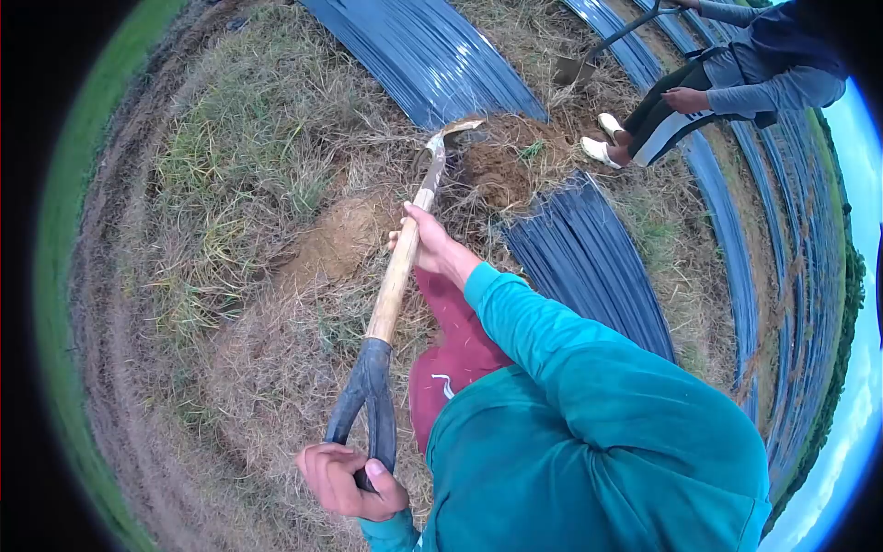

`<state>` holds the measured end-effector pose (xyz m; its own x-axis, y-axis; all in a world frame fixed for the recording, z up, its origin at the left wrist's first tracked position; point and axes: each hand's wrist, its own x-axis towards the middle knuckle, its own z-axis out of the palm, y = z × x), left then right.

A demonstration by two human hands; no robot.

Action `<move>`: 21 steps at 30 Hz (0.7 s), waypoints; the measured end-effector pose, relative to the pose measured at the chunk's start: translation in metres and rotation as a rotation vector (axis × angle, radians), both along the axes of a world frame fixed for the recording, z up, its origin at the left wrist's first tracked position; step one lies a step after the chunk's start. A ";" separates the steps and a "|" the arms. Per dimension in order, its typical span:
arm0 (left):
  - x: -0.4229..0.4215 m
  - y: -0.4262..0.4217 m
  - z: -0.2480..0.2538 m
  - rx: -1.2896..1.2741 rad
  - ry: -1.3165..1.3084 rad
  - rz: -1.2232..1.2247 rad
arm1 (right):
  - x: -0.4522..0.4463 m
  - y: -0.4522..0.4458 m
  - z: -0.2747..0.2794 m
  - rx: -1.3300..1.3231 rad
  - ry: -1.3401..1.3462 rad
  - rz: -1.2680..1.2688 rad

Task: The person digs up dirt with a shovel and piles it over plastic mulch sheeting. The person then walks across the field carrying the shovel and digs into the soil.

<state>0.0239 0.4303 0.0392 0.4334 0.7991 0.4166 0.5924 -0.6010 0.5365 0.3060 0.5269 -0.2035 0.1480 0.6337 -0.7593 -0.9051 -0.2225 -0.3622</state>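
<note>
A long wooden-shafted shovel (397, 285) runs slantwise across the view. My left hand (354, 483), low in the frame, is closed around its black D-shaped grip (366, 396). Higher up, my right hand (428, 241) wraps the wooden shaft not far above the metal socket. Seen almost edge-on, the worn metal blade (452, 131) is beside a mound of loose brown soil (515, 161); I cannot tell how deep it sits. Dark plastic sheeting (432, 60) ends beyond the soil, and another sheet (593, 258) begins on the nearer side.
At upper right another person (736, 78) stands with one hand on a second shovel (589, 64), its blade at the ground. More plastic-covered rows (731, 267) run along the right. Dry grass (230, 184) and a bare soil patch (340, 239) lie to the left.
</note>
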 end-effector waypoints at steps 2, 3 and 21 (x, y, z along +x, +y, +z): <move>-0.004 0.010 0.009 0.071 0.079 -0.057 | 0.005 -0.015 0.024 -0.037 -0.465 0.637; -0.001 0.017 0.008 0.098 0.107 -0.079 | 0.017 -0.026 0.031 0.075 -0.703 0.847; 0.062 0.117 -0.040 -0.108 0.289 -0.014 | 0.111 -0.486 -0.028 -1.078 -0.584 0.341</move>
<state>0.0858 0.5477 -0.0007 0.5324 0.8254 0.1877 0.7219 -0.5585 0.4086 0.4168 0.0410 -0.2317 0.5848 -0.1903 -0.7885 -0.5121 -0.8405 -0.1769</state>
